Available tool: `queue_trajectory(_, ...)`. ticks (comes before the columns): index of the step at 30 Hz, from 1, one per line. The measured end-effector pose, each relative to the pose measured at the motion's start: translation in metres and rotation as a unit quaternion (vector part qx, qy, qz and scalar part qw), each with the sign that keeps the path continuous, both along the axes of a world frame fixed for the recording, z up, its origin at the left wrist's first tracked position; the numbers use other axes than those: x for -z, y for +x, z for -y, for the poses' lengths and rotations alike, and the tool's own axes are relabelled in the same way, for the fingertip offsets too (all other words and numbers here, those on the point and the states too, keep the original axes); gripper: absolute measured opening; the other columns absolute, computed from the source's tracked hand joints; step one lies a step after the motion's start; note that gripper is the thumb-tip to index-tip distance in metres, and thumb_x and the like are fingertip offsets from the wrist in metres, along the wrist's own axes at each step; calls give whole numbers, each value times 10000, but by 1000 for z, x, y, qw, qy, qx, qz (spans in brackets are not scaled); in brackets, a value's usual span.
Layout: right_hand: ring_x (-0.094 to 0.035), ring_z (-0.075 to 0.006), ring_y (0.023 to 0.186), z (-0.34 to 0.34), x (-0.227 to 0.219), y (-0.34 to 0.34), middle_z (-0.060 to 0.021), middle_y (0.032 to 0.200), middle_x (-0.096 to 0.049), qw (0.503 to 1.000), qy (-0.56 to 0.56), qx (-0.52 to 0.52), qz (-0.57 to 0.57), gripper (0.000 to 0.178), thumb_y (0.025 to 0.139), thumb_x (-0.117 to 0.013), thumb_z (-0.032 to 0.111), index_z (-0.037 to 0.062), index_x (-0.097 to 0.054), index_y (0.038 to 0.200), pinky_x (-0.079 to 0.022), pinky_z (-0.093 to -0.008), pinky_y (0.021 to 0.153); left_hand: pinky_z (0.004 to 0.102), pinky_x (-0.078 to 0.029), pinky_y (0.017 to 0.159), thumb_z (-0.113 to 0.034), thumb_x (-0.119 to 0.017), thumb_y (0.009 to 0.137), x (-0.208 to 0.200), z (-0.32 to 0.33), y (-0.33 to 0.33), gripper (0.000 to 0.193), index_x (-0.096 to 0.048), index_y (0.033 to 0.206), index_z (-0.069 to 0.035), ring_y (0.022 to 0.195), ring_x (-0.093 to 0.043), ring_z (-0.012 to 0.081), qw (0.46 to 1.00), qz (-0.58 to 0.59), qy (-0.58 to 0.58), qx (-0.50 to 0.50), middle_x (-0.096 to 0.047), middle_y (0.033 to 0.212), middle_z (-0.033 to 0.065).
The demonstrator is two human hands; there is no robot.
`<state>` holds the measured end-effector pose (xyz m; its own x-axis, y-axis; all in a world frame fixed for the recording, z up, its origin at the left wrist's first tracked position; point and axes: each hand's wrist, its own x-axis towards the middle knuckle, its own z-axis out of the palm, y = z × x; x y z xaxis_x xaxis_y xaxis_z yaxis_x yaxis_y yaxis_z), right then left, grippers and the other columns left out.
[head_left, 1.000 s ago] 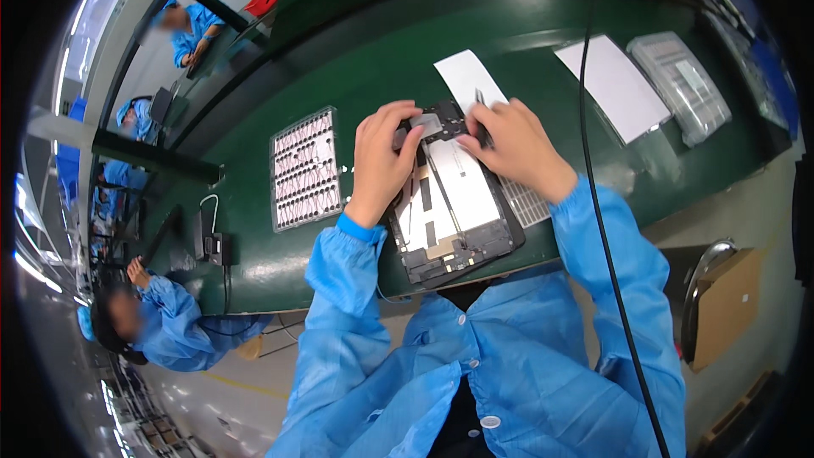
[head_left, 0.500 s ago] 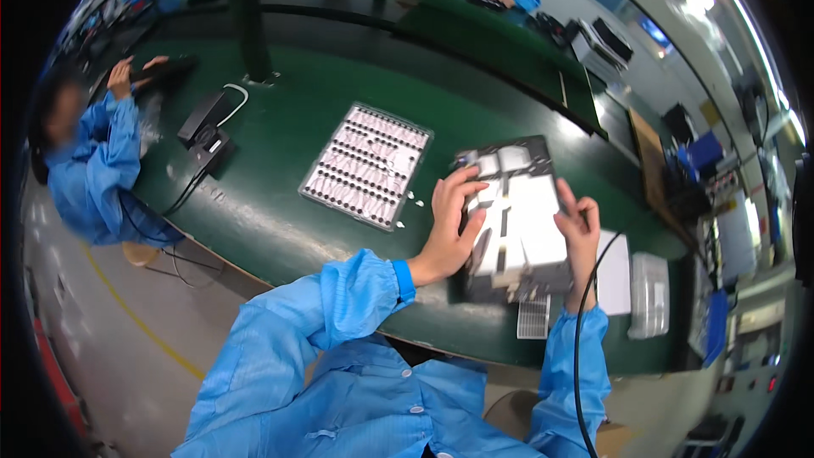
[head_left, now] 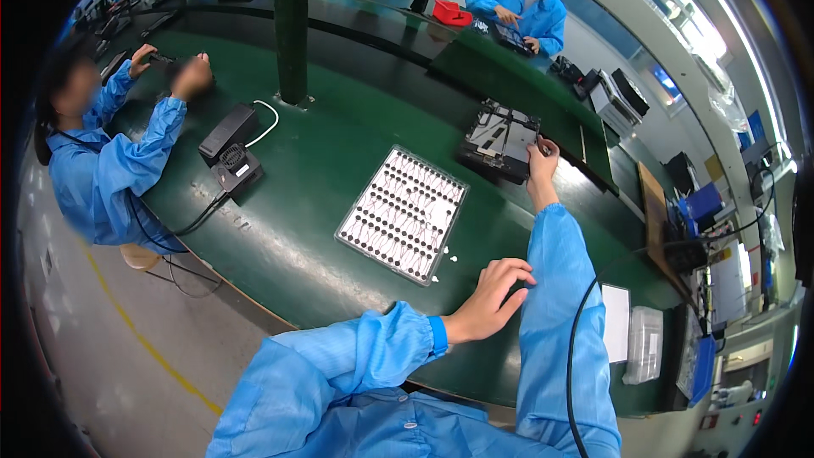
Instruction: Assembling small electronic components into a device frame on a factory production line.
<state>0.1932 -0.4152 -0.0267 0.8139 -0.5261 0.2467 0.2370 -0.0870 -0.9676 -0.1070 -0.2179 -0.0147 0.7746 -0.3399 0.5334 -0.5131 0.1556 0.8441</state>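
My right hand [head_left: 542, 171] reaches far across the green table and grips the right edge of an opened black tablet-like device [head_left: 509, 136]. Silvery panels and dark strips show inside its frame; whether it rests on the table or is just above it, I cannot tell. My left hand [head_left: 492, 298] is empty, fingers stretched out and slightly apart, close beside my right forearm. Left of it lies a clear tray [head_left: 402, 214] with rows of small round black parts on thin pale wires. A few small white bits [head_left: 453, 259] lie by the tray's right side.
A black power adapter [head_left: 229, 134] and a black boxy device with a fan grille [head_left: 237, 168] stand at left near a dark post [head_left: 292, 34]. A white sheet [head_left: 616, 322] and clear plastic box [head_left: 644, 346] lie at right. A co-worker [head_left: 110, 144] sits at left.
The device has gone from in front of me to the far side of the table, held by my right hand alone. My left hand has let go of it. The view has shifted.
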Motion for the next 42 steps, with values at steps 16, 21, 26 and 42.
queue_trajectory(16,-677,-180,1050,122,-39,-275,-111,1145,-733,898,-397,-177,-71,136,998,-572,58,-4,-635,1102,-507,-298,913,350,-480,894,-11,-586,911,-1,-7,11,177,-601,1086,-33,1012,-589,256,991,54,75,100,-593,1105,106)
queue_trajectory(21,-548,-289,1330,121,-13,-324,-128,1309,-667,903,-408,-131,-14,188,949,-610,14,26,-621,1136,-421,-377,1097,336,-490,854,-13,-587,923,-6,0,3,172,-621,1089,-38,973,-606,238,973,55,180,135,-603,1110,99)
queue_trajectory(26,-583,-300,1264,102,-21,-329,-75,1256,-679,868,-462,-180,-23,314,909,-636,70,88,-635,1223,-339,-492,1165,292,-491,782,-39,-596,959,-1,-2,-5,122,-648,1069,-29,947,-610,183,980,-6,159,122,-619,1108,78)
queue_trajectory(42,-685,-272,1032,112,-17,-327,-79,1078,-738,880,-469,-63,46,141,943,-619,61,57,-682,1069,-419,-476,1096,297,-513,749,-187,-361,1062,3,-12,3,646,-524,461,-14,783,-596,177,948,-168,125,240,-687,819,146)
